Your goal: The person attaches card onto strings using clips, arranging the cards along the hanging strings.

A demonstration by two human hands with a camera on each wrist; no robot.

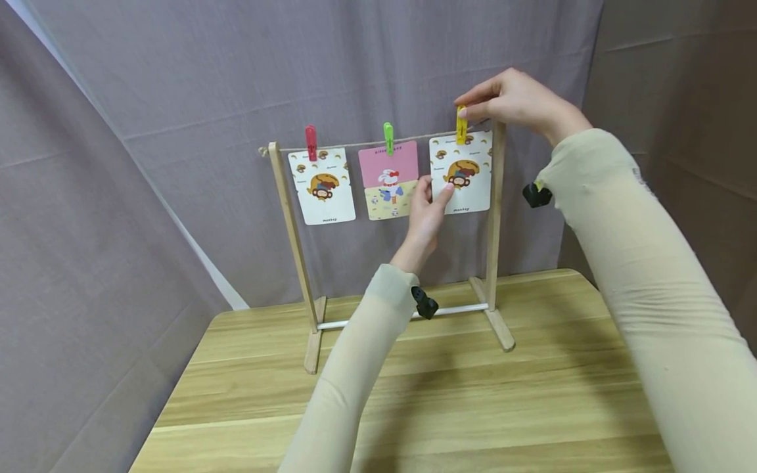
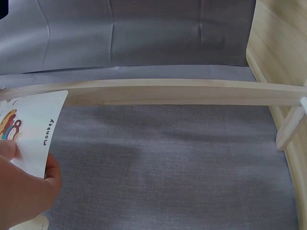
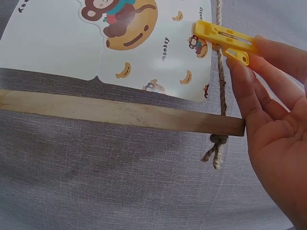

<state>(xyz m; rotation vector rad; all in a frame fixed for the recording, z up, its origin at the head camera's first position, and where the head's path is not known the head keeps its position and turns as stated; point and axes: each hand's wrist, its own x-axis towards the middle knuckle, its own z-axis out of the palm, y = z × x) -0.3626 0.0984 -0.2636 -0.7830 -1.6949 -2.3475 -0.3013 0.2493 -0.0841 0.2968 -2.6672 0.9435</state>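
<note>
My right hand (image 1: 523, 102) pinches a yellow clothespin (image 1: 461, 126) at the right end of the twine (image 3: 221, 81). The pin's tip overlaps the top edge of a white monkey card (image 1: 467, 197), seen close in the right wrist view. With thumb in front and fingers behind, my left hand (image 1: 427, 220) pinches that card by its lower left side. To the left, a pink and yellow card (image 1: 378, 164) hangs from a green clothespin (image 1: 388, 138). Farther left, a second monkey card (image 1: 331, 210) hangs from a red clothespin (image 1: 311, 142).
A wooden stand holds the twine between its left post (image 1: 292, 243) and right post (image 1: 495, 243), with a white rod (image 1: 458, 309) joining them low down. It stands on a wooden table (image 1: 520, 394). Behind it hangs a grey curtain (image 1: 236, 79).
</note>
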